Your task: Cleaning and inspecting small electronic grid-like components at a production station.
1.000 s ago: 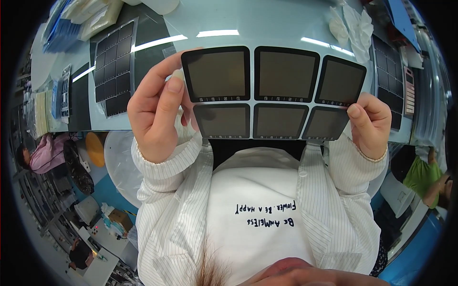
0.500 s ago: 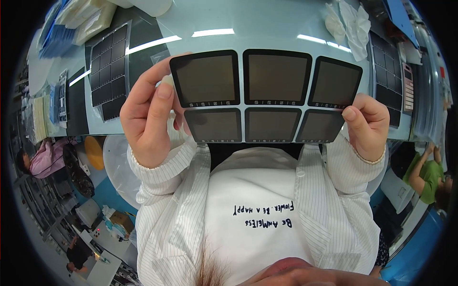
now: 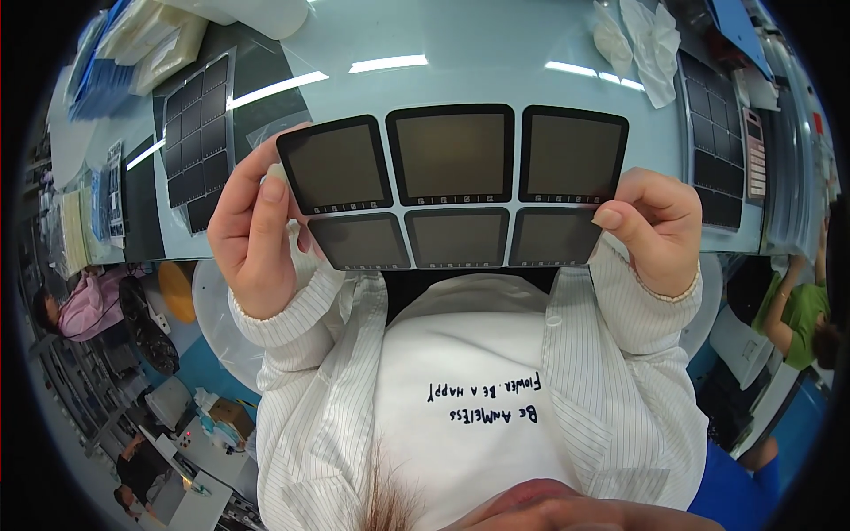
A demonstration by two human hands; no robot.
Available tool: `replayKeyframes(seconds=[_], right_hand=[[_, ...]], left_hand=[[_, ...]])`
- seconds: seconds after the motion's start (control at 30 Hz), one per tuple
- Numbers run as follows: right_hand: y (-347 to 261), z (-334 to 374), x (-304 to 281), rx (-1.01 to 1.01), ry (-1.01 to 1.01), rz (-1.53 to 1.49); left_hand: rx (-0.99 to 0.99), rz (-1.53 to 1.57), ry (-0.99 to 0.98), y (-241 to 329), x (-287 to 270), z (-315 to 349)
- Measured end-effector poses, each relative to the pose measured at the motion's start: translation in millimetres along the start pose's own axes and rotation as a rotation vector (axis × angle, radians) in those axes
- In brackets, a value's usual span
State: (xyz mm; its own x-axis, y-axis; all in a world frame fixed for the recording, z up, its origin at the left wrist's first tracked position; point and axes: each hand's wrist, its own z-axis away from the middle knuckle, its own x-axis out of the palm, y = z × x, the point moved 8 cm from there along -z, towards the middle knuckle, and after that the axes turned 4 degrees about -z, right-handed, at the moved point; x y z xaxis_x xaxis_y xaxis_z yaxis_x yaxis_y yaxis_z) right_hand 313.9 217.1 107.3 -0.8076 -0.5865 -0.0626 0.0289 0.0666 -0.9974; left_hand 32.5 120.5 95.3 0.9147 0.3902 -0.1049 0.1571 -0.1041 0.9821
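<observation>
Worktop (image 3: 496,88): pale blue, glossy; long ceiling lights reflect off it as white streaks. Dark gridded sheets (image 3: 197,133) lie at its left, another gridded sheet (image 3: 713,142) at its right. White crumpled cloths (image 3: 651,44) at far right; stacked white and blue packets (image 3: 133,53) at far left. Floor (image 3: 221,389) blue. Seated person in pink (image 3: 75,305) lower left, person in green (image 3: 797,310) at right.

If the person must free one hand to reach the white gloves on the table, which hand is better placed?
The right hand, probably. The white gloves lie at the table's far right, on its side. The left hand has thumb and fingers on the sheet of dark panels, and might hold it alone.
</observation>
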Motion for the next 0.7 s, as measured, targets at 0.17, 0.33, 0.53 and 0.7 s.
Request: replayKeyframes(seconds=[0.17,0.33,0.53,0.7], right_hand=[[1.4,0.7,3.5,0.006,-0.005,-0.072],[0.8,1.3,5.0,0.001,-0.014,-0.078],[-6.6,1.1,4.2,-0.038,-0.015,-0.002],[-7.6,1.7,2.4,-0.073,0.005,0.017]], left_hand=[[0.005,0.025,0.006,-0.2,-2.2,0.9],[0.007,0.027,-0.01,-0.1,-2.0,-0.9],[0.002,0.055,-0.016,1.7,0.3,-2.0],[-0.019,0.042,-0.023,-3.8,-3.5,-0.4]])
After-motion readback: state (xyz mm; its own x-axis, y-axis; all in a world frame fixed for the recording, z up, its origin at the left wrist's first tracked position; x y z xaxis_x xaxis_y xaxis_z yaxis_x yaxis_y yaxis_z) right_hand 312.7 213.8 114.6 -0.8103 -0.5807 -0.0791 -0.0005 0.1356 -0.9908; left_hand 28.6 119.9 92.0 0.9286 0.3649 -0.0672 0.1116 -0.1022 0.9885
